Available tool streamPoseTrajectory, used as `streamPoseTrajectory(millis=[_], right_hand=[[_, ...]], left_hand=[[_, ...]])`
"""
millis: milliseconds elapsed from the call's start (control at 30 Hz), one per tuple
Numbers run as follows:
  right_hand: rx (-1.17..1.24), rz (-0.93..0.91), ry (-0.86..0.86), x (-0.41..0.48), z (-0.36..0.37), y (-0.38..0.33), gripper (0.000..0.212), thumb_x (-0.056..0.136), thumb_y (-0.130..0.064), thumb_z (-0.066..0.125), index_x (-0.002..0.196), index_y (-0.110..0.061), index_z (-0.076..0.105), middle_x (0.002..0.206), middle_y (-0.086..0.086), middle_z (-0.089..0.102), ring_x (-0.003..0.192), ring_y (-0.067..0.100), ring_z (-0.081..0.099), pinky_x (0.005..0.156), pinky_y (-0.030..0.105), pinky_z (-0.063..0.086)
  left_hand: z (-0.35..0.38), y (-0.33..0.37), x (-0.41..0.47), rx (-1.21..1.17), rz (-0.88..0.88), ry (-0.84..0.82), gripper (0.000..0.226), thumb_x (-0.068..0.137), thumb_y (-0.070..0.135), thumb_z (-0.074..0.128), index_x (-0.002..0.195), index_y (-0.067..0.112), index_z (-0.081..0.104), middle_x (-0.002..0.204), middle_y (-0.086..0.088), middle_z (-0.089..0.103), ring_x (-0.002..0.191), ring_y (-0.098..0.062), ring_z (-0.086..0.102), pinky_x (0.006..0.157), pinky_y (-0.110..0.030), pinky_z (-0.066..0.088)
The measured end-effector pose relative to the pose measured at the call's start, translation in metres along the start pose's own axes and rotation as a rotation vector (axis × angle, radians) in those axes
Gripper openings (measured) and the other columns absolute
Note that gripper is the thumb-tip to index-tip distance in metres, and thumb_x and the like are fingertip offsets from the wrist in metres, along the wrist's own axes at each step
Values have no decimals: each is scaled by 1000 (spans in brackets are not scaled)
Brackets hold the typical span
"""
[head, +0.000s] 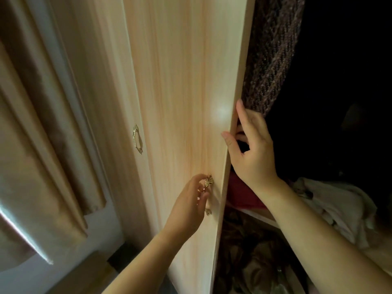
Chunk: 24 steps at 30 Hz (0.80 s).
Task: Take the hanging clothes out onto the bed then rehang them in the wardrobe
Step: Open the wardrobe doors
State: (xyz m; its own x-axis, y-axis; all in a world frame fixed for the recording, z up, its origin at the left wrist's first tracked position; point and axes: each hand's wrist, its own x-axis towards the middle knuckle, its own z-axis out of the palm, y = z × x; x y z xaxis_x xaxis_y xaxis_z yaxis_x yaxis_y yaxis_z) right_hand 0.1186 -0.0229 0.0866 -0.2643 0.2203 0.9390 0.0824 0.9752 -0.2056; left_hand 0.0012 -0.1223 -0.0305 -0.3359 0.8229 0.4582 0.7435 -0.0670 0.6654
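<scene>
The left hand (188,200) pinches the ornate gold handle (209,183); the right hand (252,149) loosely hooks the pale wooden wardrobe door (180,102) edge; swing it wide, clear of the brown knitted garment (273,49).

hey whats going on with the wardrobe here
A person is working a light wooden wardrobe door. The left hand grips its gold handle, while the right hand wraps around the door's free edge. The door stands partly open, showing a brown knitted garment hanging inside and crumpled clothes on a shelf. Nothing has been taken out yet.

left hand (186,200) on door handle (209,183), right hand (250,149) gripping door edge (233,124)
</scene>
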Motion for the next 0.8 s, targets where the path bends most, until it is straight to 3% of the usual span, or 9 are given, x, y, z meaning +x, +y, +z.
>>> streamPoseTrajectory(millis=[233,333,467,633,700,800], right_hand=[[64,31,-65,-9,21,-73,58,90,-13,57,141,-7,30,124,-6,43,106,3,51,80,7,46],[74,26,-124,-11,35,-102,60,91,-19,55,144,-13,25,133,-5,40,119,16,51,88,14,48],[83,1,-174,-11,60,-138,61,91,-28,53,144,-19,24,136,-10,37,122,15,50,92,23,50],[120,6,-194,-6,105,-175,61,89,-48,48,143,-29,26,136,-9,42,122,13,48,90,33,53],[165,17,-205,-2,126,-187,61,89,-44,52,142,-28,27,137,-7,42,126,9,44,100,26,45],[189,36,-211,1,152,-199,59,90,-30,58,142,-19,31,141,-5,39,129,0,34,105,13,31]], left_hand=[[-62,-16,-41,-21,-4,-55,34,98,18,44,129,32,37,109,10,50,99,-8,54,83,-21,44],[-90,-29,-56,-34,1,-74,32,99,21,43,128,32,38,105,5,54,97,-10,58,77,-12,43],[-130,-44,-78,-80,-13,-66,28,96,38,46,122,40,39,101,16,52,90,3,55,73,-1,40],[-177,-73,-100,-155,-49,-8,30,88,66,39,116,55,40,117,11,57,106,0,55,90,-23,48],[-189,-83,-107,-201,-63,20,37,84,69,41,119,55,42,122,10,56,112,-5,54,95,-36,49],[-207,-93,-110,-201,-86,45,32,84,65,48,114,64,39,124,15,55,118,-6,51,100,-39,45]])
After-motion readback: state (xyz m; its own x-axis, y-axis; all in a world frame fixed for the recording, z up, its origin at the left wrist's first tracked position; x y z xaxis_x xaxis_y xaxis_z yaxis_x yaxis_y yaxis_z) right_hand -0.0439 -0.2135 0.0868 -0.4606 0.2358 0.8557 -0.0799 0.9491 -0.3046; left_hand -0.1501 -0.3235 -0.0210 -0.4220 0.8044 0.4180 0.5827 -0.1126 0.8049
